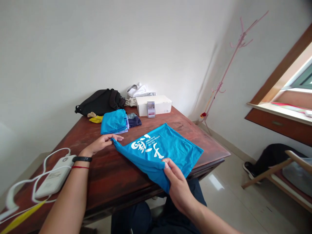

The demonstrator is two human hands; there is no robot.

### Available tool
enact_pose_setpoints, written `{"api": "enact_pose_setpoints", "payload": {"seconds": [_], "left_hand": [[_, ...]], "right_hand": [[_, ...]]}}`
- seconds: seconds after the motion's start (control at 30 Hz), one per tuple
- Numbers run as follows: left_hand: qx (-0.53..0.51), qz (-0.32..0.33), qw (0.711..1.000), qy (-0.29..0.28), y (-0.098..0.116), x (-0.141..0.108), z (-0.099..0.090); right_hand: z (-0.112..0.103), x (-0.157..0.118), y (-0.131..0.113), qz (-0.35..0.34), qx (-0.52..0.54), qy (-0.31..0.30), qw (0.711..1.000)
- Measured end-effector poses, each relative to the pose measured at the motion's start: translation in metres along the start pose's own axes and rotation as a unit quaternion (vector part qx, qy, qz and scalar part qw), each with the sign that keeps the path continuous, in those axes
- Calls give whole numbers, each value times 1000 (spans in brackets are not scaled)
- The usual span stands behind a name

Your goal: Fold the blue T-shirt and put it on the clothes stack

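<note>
You are holding a bright blue cloth T-shirt (158, 152) with white writing on it. Most of it is lying flat on a dark red-brown wooden table (117, 172), and its near end is lifted up off the wood. Your left hand (102, 144) is almost flat and only a little bit closed, and it is pinching the shirt's left corner. Your right hand (179, 187) is closed much more, and its thumb and fingers are gripping the shirt's near edge. A black wristband (82, 159) and a thin red string (80, 167) are sitting on your left wrist. Near that arm, a white power bank (55, 177) is lying on the table with a white cable (56, 152) looped around beside it. Farther away, a neat pile of folded blue cloth (114, 122) is sitting just beside a dark navy cloth (134, 121). Behind them, a black bag (99, 102) and a white cardboard box (153, 105) are sitting near the wall, and a small yellow cloth (96, 119) is lying by the bag. A pale pink coat stand (234, 65) is standing against the wall on your right.
</note>
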State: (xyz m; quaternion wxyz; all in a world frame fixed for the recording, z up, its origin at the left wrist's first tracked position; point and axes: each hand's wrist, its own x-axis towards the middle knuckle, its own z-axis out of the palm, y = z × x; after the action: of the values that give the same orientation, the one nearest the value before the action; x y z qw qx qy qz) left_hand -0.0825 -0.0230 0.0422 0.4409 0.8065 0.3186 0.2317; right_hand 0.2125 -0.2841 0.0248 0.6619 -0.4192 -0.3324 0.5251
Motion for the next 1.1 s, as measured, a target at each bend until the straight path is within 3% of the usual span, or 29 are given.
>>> {"api": "enact_pose_setpoints", "payload": {"seconds": [0.13, 0.27, 0.33, 0.43, 0.5, 0.6, 0.7, 0.8, 0.93, 1.1], "left_hand": [[-14, -19, 999, 23, 27, -1, 20], [-27, -17, 999, 38, 52, 13, 44], [-37, -4, 999, 34, 65, 33, 59], [-75, 16, 997, 32, 72, 81, 91], [-86, 23, 995, 38, 61, 123, 115], [-80, 14, 995, 59, 28, 183, 147], [-67, 13, 994, 83, -3, 223, 168], [-59, 23, 995, 78, -19, 239, 175], [-37, 39, 997, 58, -23, 241, 174], [31, 36, 995, 87, -21, 245, 175]], "right_hand": [[-36, -15, -30, 90, 110, 43, 989], [-76, -26, -53, 117, 148, 73, 979], [-96, -22, -64, 110, 155, 90, 978], [-129, 4, -74, 101, 158, 131, 973], [-151, 33, -74, 95, 148, 171, 970], [-183, 80, -61, 78, 113, 240, 961], [-209, 112, -43, 66, 75, 273, 957], [-225, 122, -33, 56, 62, 275, 958], [-230, 118, -35, 90, 46, 220, 970], [-236, 120, -44, 55, -157, 201, 965]]}}
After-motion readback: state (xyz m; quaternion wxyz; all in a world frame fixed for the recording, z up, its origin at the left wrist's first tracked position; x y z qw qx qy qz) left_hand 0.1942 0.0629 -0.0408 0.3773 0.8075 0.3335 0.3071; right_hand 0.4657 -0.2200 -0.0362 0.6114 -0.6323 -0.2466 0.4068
